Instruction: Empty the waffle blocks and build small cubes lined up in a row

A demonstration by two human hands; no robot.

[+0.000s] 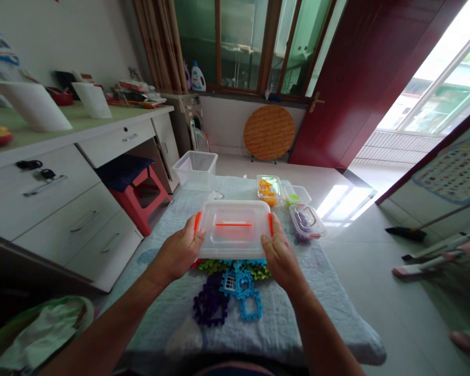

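Observation:
A clear plastic lid (233, 228) with an orange handle and orange side clips is held flat above the table by both hands. My left hand (179, 253) grips its left edge and my right hand (279, 255) grips its right edge, fingers closed on it. Just below the lid lies a pile of interlocking plastic blocks: blue ones (243, 287), purple ones (209, 304) and green ones (213, 266), partly hidden by the lid. They rest on a table covered by a pale grey-blue cloth (321, 313).
At the table's far end stand an empty clear bin (195, 168), a small box with orange pieces (269, 189), one with green pieces (295, 195) and a lidded one with purple pieces (306, 220). A white drawer unit (62, 209) and red stool (139, 193) are left; another person's feet (466, 338) are right.

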